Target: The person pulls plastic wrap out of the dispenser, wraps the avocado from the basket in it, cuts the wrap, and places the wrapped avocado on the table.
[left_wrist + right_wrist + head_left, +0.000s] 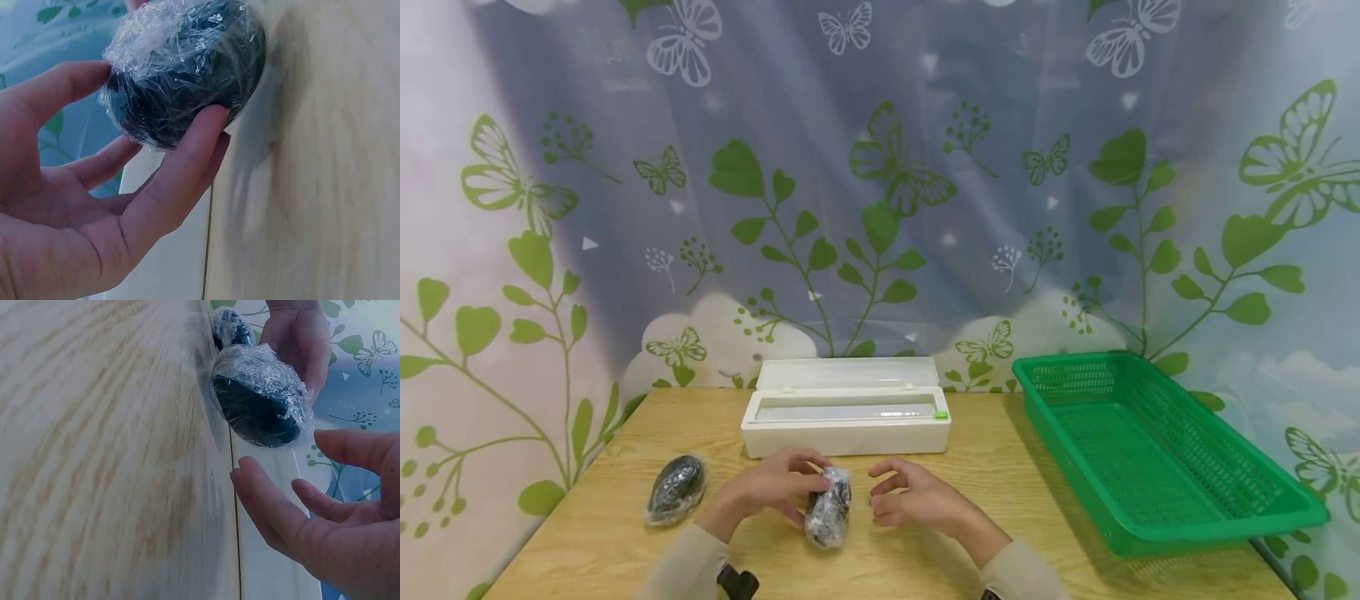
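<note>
A dark, rounded thing wrapped in clear cling film (pixel 828 510) is in my left hand (pixel 777 485), pinched between thumb and fingers just above the table. The left wrist view shows fingertips on both sides of the wrapped thing (pixel 187 75). My right hand (pixel 919 498) is a short way to its right, fingers loosely bent and apart from it. In the right wrist view a gap shows between the right fingertips and the wrapped thing (pixel 259 400). Its exact kind is hidden by the crumpled film. A second dark oval thing in film (pixel 677 490) lies on the table to the left.
Behind the hands stands a white cling film dispenser (pixel 847 437), its lid (pixel 848 374) raised and a green slider (pixel 941 415) at its right end. A green perforated plastic basket (pixel 1217 531) is on the right of the wooden table (pixel 1000 467). A patterned curtain (pixel 985 275) hangs behind.
</note>
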`<act>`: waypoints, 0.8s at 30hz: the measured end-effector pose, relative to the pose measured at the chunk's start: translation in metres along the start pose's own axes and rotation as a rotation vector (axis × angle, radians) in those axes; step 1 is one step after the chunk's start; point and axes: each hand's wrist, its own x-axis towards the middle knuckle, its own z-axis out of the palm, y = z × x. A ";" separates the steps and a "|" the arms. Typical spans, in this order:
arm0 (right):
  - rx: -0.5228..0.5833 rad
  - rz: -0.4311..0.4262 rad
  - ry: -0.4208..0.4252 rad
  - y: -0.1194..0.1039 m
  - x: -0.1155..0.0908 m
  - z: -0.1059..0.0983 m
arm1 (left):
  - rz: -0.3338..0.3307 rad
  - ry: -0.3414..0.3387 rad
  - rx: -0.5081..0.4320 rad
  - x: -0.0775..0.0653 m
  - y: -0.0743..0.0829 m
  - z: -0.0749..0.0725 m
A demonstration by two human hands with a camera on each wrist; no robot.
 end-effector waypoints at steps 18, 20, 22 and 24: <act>-0.066 -0.011 -0.003 0.001 -0.003 -0.002 | -0.089 0.150 0.119 -0.010 -0.014 -0.043; -0.067 -0.010 -0.003 0.001 -0.002 -0.002 | -0.098 0.177 0.127 -0.010 -0.014 -0.045; -0.067 -0.012 -0.005 0.001 -0.002 -0.002 | -0.106 0.198 0.127 -0.011 -0.015 -0.047; -0.066 -0.012 -0.010 0.001 -0.002 -0.002 | -0.109 0.206 0.124 -0.012 -0.015 -0.050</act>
